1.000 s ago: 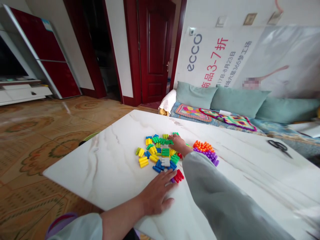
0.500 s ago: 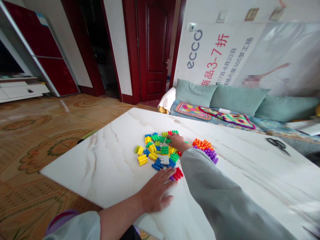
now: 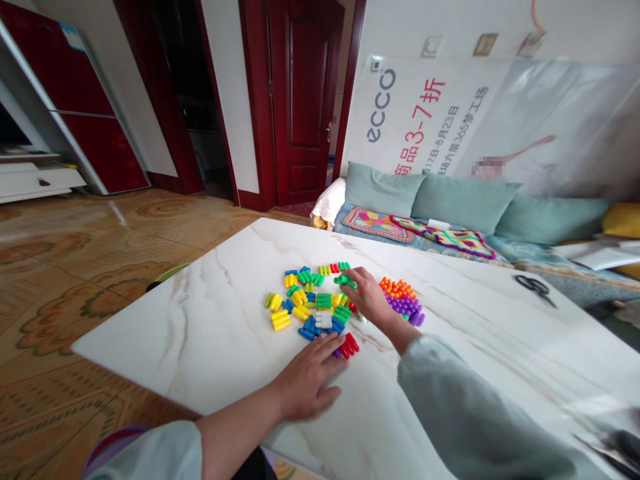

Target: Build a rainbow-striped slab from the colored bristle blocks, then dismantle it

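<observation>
Bullet-shaped plastic building blocks in a loose pile (image 3: 324, 301) lie on the white marble-patterned table (image 3: 225, 333). My right hand (image 3: 369, 297) reaches over the pile's right side, with a green block (image 3: 345, 281) between thumb and fingertips. My left hand (image 3: 310, 377) rests on the table at the near edge of the pile, fingers spread. Its fingertips are beside blue blocks (image 3: 338, 326) and a red block (image 3: 349, 345). A purple block (image 3: 338, 353) is partly hidden by those fingers. A white block (image 3: 323, 320) lies just beyond them.
Orange blocks (image 3: 397, 288) and purple blocks (image 3: 406, 307) form neat rows right of my right hand. Black scissors (image 3: 535, 287) lie toward the table's right edge. Another dark-handled tool (image 3: 625, 445) is at the lower right. A sofa with cushions (image 3: 463, 201) stands behind.
My right hand has drawn a little to the right with the green block in its fingers. The left hand stays almost in place. The view has shifted slightly.
</observation>
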